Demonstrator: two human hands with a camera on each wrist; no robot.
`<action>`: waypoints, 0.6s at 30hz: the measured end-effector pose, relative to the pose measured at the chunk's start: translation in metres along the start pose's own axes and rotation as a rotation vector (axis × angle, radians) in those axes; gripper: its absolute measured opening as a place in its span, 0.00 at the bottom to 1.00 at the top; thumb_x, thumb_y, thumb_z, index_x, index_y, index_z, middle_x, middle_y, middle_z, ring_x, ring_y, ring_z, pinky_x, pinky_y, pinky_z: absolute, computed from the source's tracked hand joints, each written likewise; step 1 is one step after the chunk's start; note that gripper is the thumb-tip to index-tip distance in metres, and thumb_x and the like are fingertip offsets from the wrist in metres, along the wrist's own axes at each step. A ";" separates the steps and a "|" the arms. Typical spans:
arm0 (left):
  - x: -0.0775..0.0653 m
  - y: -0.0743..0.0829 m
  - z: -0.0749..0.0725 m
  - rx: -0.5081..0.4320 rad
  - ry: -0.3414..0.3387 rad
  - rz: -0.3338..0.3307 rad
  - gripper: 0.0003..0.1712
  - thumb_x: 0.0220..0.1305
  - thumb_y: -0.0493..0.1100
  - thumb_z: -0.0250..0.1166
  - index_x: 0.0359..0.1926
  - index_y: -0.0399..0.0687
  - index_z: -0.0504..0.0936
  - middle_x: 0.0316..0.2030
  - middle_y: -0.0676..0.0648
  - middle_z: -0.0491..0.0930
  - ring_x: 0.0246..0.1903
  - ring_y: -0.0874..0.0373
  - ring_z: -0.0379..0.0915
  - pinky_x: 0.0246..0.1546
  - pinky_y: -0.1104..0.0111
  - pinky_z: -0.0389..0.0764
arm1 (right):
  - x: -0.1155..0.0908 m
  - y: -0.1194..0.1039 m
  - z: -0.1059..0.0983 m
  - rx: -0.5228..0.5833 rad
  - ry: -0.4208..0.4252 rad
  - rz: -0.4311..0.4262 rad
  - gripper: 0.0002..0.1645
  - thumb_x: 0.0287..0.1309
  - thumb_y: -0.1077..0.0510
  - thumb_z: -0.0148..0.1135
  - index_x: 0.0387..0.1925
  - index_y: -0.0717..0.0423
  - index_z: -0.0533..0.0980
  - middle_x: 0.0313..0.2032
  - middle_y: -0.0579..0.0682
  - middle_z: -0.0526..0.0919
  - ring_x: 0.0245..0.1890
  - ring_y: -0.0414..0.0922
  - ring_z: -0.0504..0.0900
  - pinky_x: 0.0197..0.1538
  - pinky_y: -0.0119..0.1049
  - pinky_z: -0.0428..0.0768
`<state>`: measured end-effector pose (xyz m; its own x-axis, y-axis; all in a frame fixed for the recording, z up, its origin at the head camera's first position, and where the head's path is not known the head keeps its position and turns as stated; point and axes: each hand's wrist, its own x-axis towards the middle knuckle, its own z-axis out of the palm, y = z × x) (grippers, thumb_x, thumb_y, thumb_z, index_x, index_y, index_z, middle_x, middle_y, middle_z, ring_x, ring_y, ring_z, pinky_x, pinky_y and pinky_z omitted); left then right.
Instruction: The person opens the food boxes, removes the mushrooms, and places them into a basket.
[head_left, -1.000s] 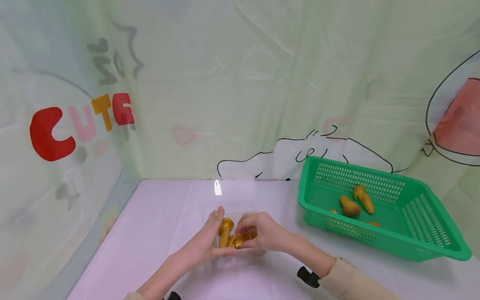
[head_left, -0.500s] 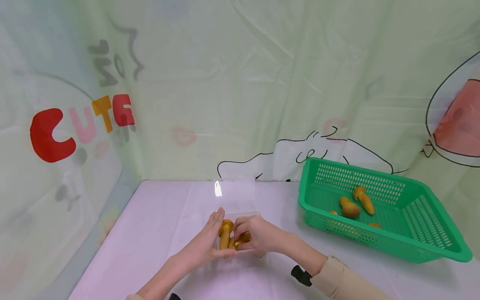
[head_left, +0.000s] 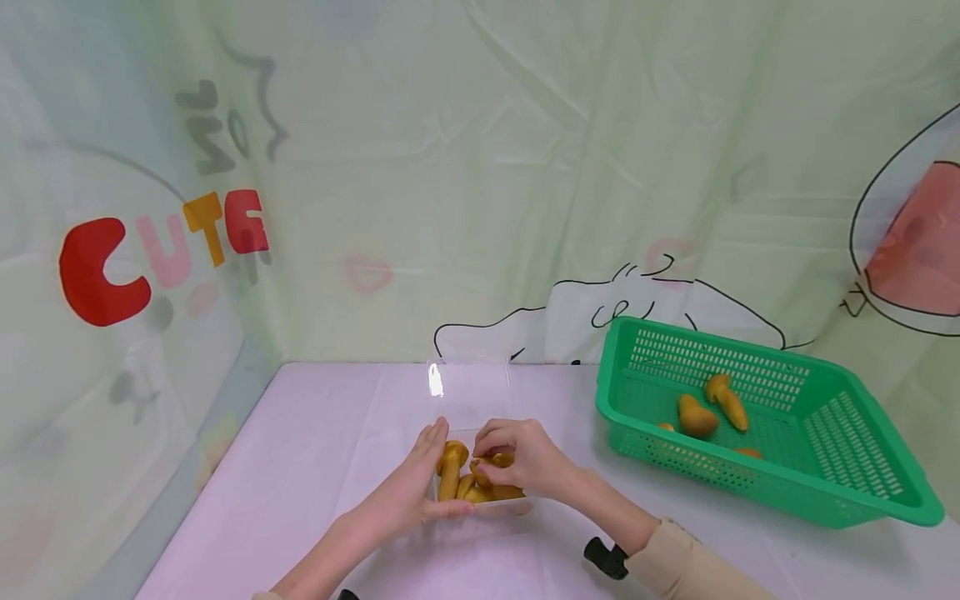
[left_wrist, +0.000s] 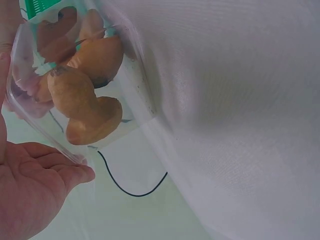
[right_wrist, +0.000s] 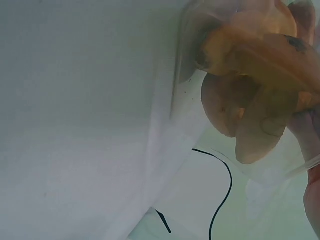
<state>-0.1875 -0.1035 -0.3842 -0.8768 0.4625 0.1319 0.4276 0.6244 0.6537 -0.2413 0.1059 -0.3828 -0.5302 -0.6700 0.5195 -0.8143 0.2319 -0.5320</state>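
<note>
A clear plastic box (head_left: 501,505) with brown-yellow mushrooms stands on the table, its hinged lid (head_left: 472,385) raised behind it. My left hand (head_left: 411,482) rests against the box's left side, fingers straight and thumb along the front edge. Over the right half, my right hand (head_left: 528,457) pinches a mushroom (head_left: 482,472) between thumb and fingers. One long mushroom (head_left: 450,477) lies along the left wall; several others crowd the front. Through the clear wall, the left wrist view shows a curved mushroom (left_wrist: 80,102), and the right wrist view shows overlapping mushrooms (right_wrist: 260,127).
To the right stands a green perforated basket (head_left: 795,482) holding several mushrooms, among them a plump one (head_left: 697,418) and a long one (head_left: 726,402). A white cloth covers the table (head_left: 330,433). A printed curtain (head_left: 360,183) hangs behind and at the left.
My right hand first dips left and deeper into the box, then rises slightly with a mushroom at its fingertips. More mushrooms now show along the box's front. My left hand stays put.
</note>
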 end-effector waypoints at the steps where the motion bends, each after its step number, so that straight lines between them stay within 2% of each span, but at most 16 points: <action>1: 0.000 0.000 0.000 0.000 0.000 0.001 0.62 0.50 0.59 0.68 0.70 0.31 0.41 0.70 0.37 0.40 0.68 0.45 0.32 0.63 0.50 0.49 | 0.000 0.000 0.000 -0.004 0.015 -0.007 0.05 0.48 0.68 0.68 0.29 0.59 0.82 0.32 0.49 0.82 0.33 0.42 0.81 0.39 0.31 0.80; 5: 0.000 0.002 0.000 0.003 0.003 0.003 0.62 0.50 0.61 0.67 0.70 0.31 0.41 0.70 0.37 0.40 0.68 0.45 0.32 0.63 0.50 0.49 | 0.000 -0.003 -0.001 -0.038 0.092 -0.017 0.06 0.46 0.69 0.68 0.29 0.58 0.81 0.31 0.48 0.82 0.31 0.42 0.81 0.37 0.32 0.81; 8: 0.000 0.003 -0.001 0.000 0.009 0.010 0.62 0.50 0.60 0.68 0.70 0.31 0.41 0.70 0.37 0.40 0.68 0.44 0.33 0.63 0.50 0.49 | 0.000 -0.007 -0.004 -0.022 0.161 -0.023 0.09 0.43 0.73 0.69 0.28 0.60 0.81 0.30 0.50 0.81 0.29 0.42 0.80 0.34 0.34 0.82; 13: -0.001 0.003 0.000 0.008 0.010 0.011 0.61 0.51 0.58 0.68 0.70 0.31 0.41 0.70 0.37 0.39 0.68 0.44 0.32 0.63 0.50 0.48 | 0.005 -0.027 -0.014 0.079 0.268 -0.041 0.11 0.40 0.79 0.66 0.28 0.67 0.80 0.28 0.58 0.80 0.27 0.48 0.80 0.32 0.42 0.82; 18: -0.001 0.002 0.001 0.018 0.009 0.002 0.61 0.51 0.57 0.68 0.70 0.32 0.41 0.70 0.38 0.38 0.68 0.45 0.31 0.64 0.51 0.47 | 0.007 -0.040 -0.022 0.190 0.309 0.046 0.09 0.43 0.79 0.64 0.29 0.71 0.79 0.30 0.61 0.80 0.31 0.52 0.81 0.35 0.43 0.82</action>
<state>-0.1859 -0.1025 -0.3837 -0.8777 0.4585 0.1396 0.4334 0.6348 0.6397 -0.2175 0.1071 -0.3428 -0.6355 -0.4107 0.6538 -0.7446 0.1021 -0.6596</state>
